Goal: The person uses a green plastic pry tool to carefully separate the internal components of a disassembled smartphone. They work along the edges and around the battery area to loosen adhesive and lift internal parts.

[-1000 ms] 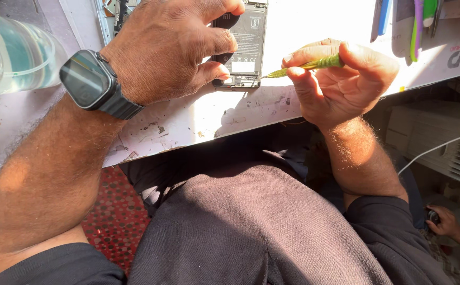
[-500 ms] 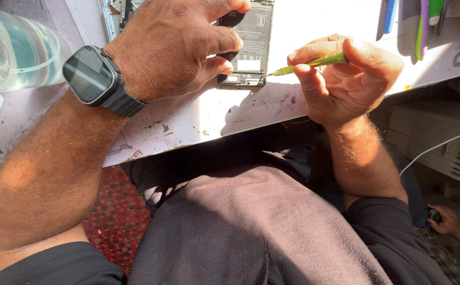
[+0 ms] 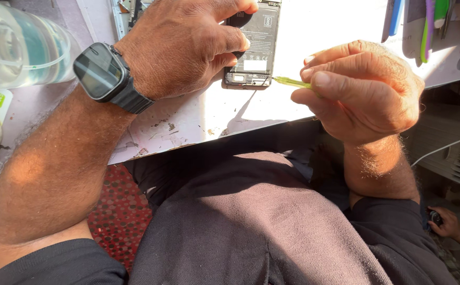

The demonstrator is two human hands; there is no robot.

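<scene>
clear plastic bottle [image 3: 16, 50] at far left on white worktable [image 3: 198, 113]. left hand [image 3: 182, 45], smartwatch [image 3: 103, 74] on wrist, fingers curled, pressing down opened smartphone [image 3: 253, 47] at table middle. right hand [image 3: 364, 89] pinches thin green tool [image 3: 292, 82], tip just beside phone bottom edge.

The left hand [image 3: 187, 45] hides much of the opened phone [image 3: 253, 47], cut off above.

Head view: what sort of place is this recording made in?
Probably a phone repair bench: an opened phone lies with its battery exposed, the right hand holds a thin green tool at its edge, and coloured pry tools lie nearby.
</scene>
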